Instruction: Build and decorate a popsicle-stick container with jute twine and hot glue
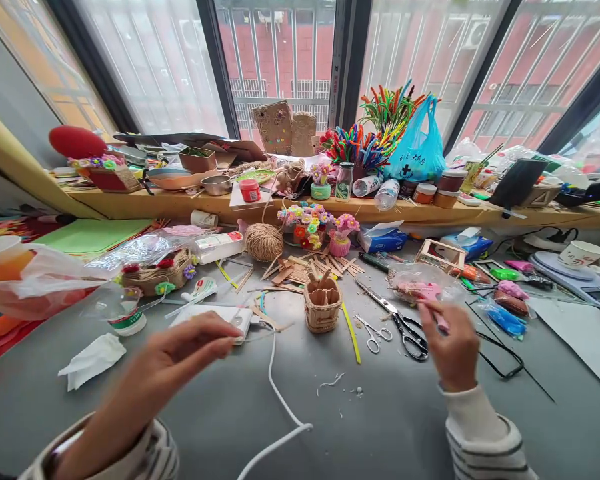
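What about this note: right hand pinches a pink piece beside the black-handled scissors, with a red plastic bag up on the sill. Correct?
Not quite: the plastic bag on the sill is blue, not red, as the head view shows. The right hand does pinch a pink piece beside the black-handled scissors.

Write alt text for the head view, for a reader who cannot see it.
Two hands work over a cluttered grey craft table: the right hand pinches a pink piece beside black scissors, the left hand hovers by a white cable. A small wooden stick basket stands between them; a twine ball and coloured pipe cleaners sit behind.
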A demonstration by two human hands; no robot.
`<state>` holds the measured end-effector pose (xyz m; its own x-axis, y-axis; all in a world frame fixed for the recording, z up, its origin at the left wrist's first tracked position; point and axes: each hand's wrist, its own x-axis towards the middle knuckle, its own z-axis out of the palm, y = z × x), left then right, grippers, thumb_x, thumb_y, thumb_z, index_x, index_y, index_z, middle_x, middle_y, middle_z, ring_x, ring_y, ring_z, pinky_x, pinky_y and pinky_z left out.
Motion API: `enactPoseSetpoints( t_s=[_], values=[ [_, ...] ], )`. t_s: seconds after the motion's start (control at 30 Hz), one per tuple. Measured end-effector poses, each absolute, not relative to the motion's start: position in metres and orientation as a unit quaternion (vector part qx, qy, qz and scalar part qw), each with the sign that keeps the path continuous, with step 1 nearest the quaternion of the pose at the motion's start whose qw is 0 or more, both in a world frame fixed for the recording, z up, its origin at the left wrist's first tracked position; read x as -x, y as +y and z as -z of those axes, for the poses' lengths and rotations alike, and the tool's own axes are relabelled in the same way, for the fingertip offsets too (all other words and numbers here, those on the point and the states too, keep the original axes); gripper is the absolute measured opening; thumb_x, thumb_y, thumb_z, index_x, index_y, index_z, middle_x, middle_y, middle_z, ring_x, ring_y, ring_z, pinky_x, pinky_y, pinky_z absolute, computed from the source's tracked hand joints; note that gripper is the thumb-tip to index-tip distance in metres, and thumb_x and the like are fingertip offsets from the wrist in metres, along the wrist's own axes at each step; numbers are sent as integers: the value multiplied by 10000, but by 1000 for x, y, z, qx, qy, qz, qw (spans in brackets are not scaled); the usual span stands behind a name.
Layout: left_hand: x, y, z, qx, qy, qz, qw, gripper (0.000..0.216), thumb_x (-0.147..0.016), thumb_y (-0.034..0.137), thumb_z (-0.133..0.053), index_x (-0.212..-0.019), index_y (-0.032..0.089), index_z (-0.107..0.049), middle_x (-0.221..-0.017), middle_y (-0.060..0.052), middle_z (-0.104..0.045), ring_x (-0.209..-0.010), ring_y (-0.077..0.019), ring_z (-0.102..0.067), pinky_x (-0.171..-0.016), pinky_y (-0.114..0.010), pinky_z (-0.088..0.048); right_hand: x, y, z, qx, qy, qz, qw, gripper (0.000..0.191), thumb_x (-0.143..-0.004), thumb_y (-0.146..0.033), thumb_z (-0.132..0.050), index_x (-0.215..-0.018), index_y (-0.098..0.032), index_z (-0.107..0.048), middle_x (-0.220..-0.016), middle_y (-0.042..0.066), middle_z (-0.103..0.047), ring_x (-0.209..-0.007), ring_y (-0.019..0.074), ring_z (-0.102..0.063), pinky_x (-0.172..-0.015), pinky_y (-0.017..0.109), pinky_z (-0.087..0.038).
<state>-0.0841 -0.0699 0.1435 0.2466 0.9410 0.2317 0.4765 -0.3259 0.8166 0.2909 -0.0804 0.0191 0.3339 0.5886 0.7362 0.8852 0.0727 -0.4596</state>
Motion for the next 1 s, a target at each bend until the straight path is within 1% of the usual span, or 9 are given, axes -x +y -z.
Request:
enactPoseSetpoints(
  t_s=[0.07,0.2,0.3,0.43,0.67,0.8,0.87,0.93,1.0],
  values=[
    [67,-75,-133,-735,453,-362,350,81,-659,378,-626,-682,350,-699,-616,-7,-636,-562,-181,-574,-502,-271,-469,-243,-87,-41,543,-665,40,511,220,-822,-372,-505,-927,-204,-601,-877,72,-648,-850,204,-582,-787,350,-458],
    [50,-85,-111,-736,425,-349,394,101,-709,320,-604,-726,292,-699,-652,-20,-636,-595,-158,-563,-553,-249,-468,-172,-98,-58,398,-766,-143,484,488,-757,-472,-576,-1155,-195,-527,-1059,95,-601,-986,200,-551,-806,315,-477],
    [49,-93,-98,-734,424,-340,407,116,-734,318,-589,-756,283,-697,-674,-14,-634,-620,-149,-566,-565,-233,-459,-156,-103,-50,365,-790,-202,450,285,-814,-405,-531,-978,-193,-626,-846,60,-640,-805,160,-579,-718,276,-480],
    [55,-96,-86,-734,447,-329,391,136,-735,333,-590,-749,260,-704,-637,-11,-614,-586,-138,-544,-542,-227,-442,-165,-108,-39,380,-790,-223,426,251,-858,-351,-473,-798,-188,-654,-660,30,-604,-640,132,-539,-588,248,-443],
    [64,-91,-83,-707,496,-373,340,198,-718,410,-592,-741,241,-693,-653,-23,-606,-604,-150,-561,-546,-237,-457,-196,-110,-34,459,-719,-215,475,234,-845,-351,-491,-736,-187,-617,-622,14,-594,-581,122,-522,-571,254,-432],
    [51,-92,-85,-727,463,-363,354,162,-723,374,-609,-759,236,-688,-717,-26,-642,-653,-147,-575,-589,-232,-476,-203,-111,-33,503,-682,-173,502,310,-830,-382,-508,-594,-196,-587,-598,21,-576,-607,143,-519,-626,295,-427],
    [39,-92,-84,-738,433,-360,372,144,-732,343,-606,-750,222,-681,-724,-27,-650,-666,-145,-584,-613,-232,-487,-197,-112,-36,510,-673,-152,514,288,-803,-416,-540,-622,-204,-612,-688,44,-605,-722,176,-537,-732,344,-423],
    [28,-93,-83,-743,416,-355,387,141,-736,328,-601,-758,210,-674,-734,-30,-656,-675,-145,-593,-622,-234,-494,-184,-112,-41,477,-694,-157,516,278,-724,-470,-617,-835,-219,-658,-869,64,-631,-862,203,-547,-811,371,-423],
    [21,-93,-81,-742,409,-353,397,145,-737,322,-598,-779,200,-665,-757,-34,-663,-694,-148,-604,-632,-238,-499,-170,-113,-43,419,-734,-217,489,309,-709,-481,-626,-870,-219,-657,-872,57,-638,-844,187,-563,-773,337,-449]
  ],
)
